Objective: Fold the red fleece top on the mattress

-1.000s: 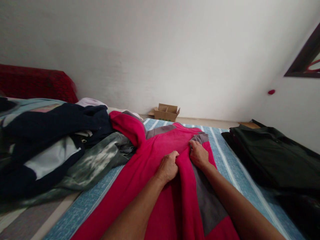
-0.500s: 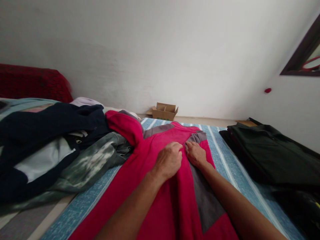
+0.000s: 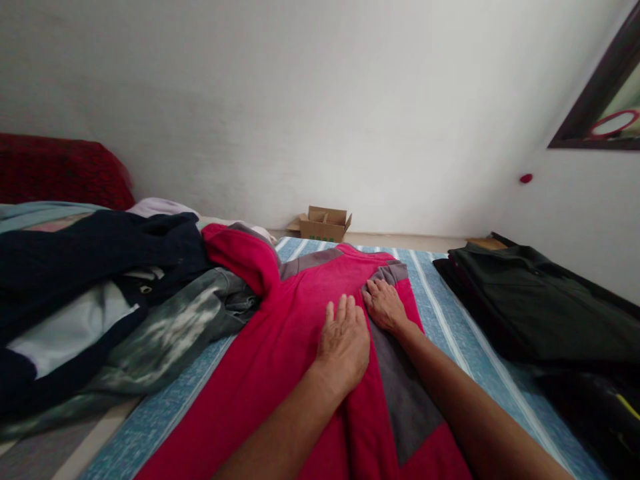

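Observation:
A pink jacket (image 3: pixel 305 300) with grey panels lies spread out, its collar at the far end. Its right-hand sleeve (image 3: pixel 400 373), pink and grey, is folded over the body and runs toward me. My left hand (image 3: pixel 345 343) rests palm down on the pink cloth, fingers stretched out. Slightly farther up, my right hand (image 3: pixel 385 303) lies on the grey cloth near the shoulder, its fingers a little bent and pressing down. The other sleeve (image 3: pixel 245 257) sticks out at the left. My forearms cover part of the jacket.
Dark and green-grey clothes (image 3: pixel 165 340) are heaped at the left. Folded dark garments (image 3: pixel 540 300) are stacked at the right on the blue striped bed cover (image 3: pixel 440 300). An open cardboard box (image 3: pixel 324 227) stands by the wall, and a red bundle (image 3: pixel 60 170) lies far left.
My left hand has opened from a closed fist and lies flat, a little nearer to me. My right hand stays at the grey shoulder cloth. The view has shifted slightly right.

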A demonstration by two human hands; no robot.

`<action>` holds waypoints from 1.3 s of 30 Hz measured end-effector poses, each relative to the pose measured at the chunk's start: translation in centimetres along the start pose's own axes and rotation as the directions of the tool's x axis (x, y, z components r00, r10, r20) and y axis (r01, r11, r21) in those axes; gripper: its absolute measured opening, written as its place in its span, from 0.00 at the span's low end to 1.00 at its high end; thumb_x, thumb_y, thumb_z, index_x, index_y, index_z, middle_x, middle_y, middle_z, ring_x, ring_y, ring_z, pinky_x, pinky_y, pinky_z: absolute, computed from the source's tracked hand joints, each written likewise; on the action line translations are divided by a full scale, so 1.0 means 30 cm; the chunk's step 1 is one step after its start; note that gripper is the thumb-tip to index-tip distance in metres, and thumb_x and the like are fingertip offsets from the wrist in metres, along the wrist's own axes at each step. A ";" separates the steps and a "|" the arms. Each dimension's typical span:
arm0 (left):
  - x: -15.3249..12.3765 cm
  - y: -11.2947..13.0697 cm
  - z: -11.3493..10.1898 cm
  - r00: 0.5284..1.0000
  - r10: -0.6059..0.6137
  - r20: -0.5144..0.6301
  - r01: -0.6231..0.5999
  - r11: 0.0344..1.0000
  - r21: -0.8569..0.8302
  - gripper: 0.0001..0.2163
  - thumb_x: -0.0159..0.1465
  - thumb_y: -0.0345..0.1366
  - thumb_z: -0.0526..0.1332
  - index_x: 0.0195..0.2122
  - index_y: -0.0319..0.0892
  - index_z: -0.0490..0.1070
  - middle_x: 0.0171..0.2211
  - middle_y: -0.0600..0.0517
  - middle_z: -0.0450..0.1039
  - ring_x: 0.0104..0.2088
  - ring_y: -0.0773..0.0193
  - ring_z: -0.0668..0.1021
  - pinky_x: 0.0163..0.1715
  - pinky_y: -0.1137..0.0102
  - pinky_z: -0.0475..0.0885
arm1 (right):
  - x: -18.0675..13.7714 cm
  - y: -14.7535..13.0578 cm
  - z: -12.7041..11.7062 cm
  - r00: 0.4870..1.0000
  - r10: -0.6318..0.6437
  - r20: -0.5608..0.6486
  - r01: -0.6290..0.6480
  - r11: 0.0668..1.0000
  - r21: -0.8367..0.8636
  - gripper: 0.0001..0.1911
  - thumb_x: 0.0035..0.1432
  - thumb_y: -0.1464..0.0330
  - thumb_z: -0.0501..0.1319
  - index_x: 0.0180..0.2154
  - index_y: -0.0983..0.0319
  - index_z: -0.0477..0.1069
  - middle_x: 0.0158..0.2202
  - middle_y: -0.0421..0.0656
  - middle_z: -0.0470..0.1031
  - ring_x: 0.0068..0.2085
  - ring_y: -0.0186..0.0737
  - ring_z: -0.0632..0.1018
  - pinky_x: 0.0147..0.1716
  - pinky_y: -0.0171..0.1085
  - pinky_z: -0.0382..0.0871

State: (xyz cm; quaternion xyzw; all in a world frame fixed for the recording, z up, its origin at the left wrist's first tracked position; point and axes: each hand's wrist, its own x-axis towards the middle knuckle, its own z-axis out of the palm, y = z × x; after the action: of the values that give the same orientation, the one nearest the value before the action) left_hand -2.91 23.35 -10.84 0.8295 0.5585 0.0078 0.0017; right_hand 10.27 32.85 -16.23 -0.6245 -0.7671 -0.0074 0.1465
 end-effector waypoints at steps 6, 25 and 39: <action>0.017 0.016 0.091 0.995 -0.020 0.096 0.034 0.989 -0.146 0.38 0.62 0.55 0.45 0.64 0.27 0.44 0.65 0.36 0.39 0.64 0.48 0.45 0.61 0.55 0.46 | 0.007 0.012 0.017 1.000 0.023 0.017 -0.023 1.000 0.012 0.24 0.64 0.59 0.42 0.56 0.64 0.59 0.56 0.52 0.62 0.58 0.47 0.60 0.54 0.45 0.51; 0.008 -0.008 0.103 0.996 -0.003 0.088 0.021 0.980 -0.198 0.41 0.61 0.61 0.39 0.65 0.31 0.41 0.66 0.39 0.37 0.65 0.51 0.43 0.62 0.55 0.44 | -0.400 -0.002 -0.222 0.975 -0.061 -0.215 0.117 0.959 0.259 0.24 0.62 0.58 0.48 0.51 0.67 0.67 0.51 0.54 0.70 0.54 0.47 0.69 0.54 0.46 0.61; -0.170 0.128 0.086 0.991 -0.056 0.125 0.083 0.971 -0.222 0.38 0.63 0.56 0.38 0.64 0.29 0.42 0.66 0.37 0.37 0.65 0.51 0.44 0.61 0.56 0.45 | -0.889 -0.227 -0.224 0.994 -0.061 0.092 0.051 0.993 0.106 0.33 0.58 0.48 0.49 0.57 0.61 0.64 0.61 0.50 0.57 0.62 0.53 0.57 0.59 0.52 0.52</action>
State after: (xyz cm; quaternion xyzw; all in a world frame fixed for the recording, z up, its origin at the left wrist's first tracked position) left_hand -1.22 17.20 -13.42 0.8027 0.5817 0.0225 0.1297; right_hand 9.89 4.54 -14.87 -0.5939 -0.7898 0.0580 0.1417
